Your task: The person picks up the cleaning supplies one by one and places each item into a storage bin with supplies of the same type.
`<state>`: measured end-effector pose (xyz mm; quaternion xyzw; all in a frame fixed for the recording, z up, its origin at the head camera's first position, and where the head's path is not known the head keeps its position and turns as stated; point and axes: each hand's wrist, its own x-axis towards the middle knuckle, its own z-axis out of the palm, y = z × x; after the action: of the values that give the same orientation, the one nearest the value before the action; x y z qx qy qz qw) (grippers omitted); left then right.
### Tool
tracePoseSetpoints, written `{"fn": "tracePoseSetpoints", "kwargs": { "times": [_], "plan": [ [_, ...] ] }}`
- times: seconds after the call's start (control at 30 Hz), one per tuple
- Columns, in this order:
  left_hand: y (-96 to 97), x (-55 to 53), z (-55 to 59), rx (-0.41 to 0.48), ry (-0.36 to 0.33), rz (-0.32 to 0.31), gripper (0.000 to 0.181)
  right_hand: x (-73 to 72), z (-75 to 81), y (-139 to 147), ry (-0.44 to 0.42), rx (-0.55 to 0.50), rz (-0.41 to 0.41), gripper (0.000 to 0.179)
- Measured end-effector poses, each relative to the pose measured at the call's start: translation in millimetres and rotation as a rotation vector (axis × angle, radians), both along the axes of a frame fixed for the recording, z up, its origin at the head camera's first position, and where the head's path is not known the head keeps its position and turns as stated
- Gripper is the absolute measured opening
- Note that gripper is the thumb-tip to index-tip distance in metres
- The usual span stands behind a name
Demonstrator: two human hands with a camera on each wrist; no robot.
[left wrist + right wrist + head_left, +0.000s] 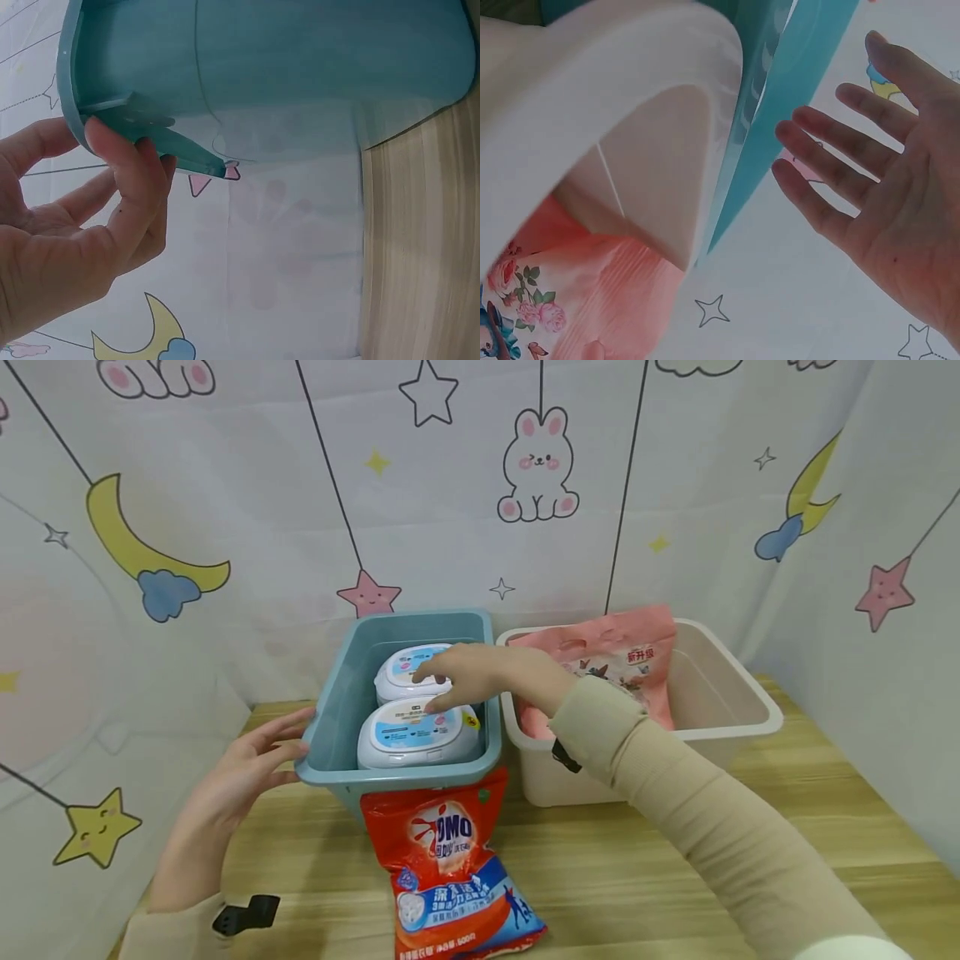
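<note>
A blue plastic bin stands on the table, holding two white lidded tubs with blue labels: a front tub and a back tub. My left hand grips the bin's left rim; in the left wrist view its thumb and fingers pinch the rim. Over the tubs is my right hand, overlapping the back one in the head view. Its fingers are spread and hold nothing in the right wrist view.
A cream bin sits right beside the blue one, with a pink flowered bag in it. A red OMO laundry powder bag lies in front of the blue bin on the wooden table. Behind hangs a patterned cloth.
</note>
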<state>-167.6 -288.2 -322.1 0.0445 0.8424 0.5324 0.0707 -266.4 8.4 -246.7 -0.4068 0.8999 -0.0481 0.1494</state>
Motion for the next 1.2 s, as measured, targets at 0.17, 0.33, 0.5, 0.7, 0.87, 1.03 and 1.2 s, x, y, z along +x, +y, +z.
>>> {"fn": "tracePoseSetpoints", "kwargs": {
  "times": [0.17,0.33,0.5,0.7,0.87,1.03,1.2],
  "plan": [
    [2.3,1.0,4.9,-0.077,-0.004,0.005,0.060,4.5,2.0,7,0.012,-0.025,-0.004,0.054],
    [3.8,1.6,6.3,-0.117,0.005,0.014,0.060,7.7,0.9,15,0.006,-0.053,0.003,0.055],
    [4.5,3.0,8.6,-0.140,0.030,0.033,0.059,9.8,-1.0,26,0.009,-0.096,-0.011,0.055],
    [7.0,4.9,13.8,-0.211,0.069,0.038,0.057,14.9,-1.6,41,0.016,-0.141,-0.037,0.054],
    [7.4,8.4,19.6,-0.259,0.085,0.046,0.055,22.4,-2.1,54,0.027,-0.191,-0.067,0.055],
    [10.9,11.0,24.4,-0.287,0.100,0.048,0.055,30.6,-5.0,67,0.062,-0.243,-0.064,0.054],
    [15.7,14.0,31.7,-0.312,0.138,0.047,0.054,34.3,-10.9,78,0.094,-0.315,-0.065,0.052]
  ]
}}
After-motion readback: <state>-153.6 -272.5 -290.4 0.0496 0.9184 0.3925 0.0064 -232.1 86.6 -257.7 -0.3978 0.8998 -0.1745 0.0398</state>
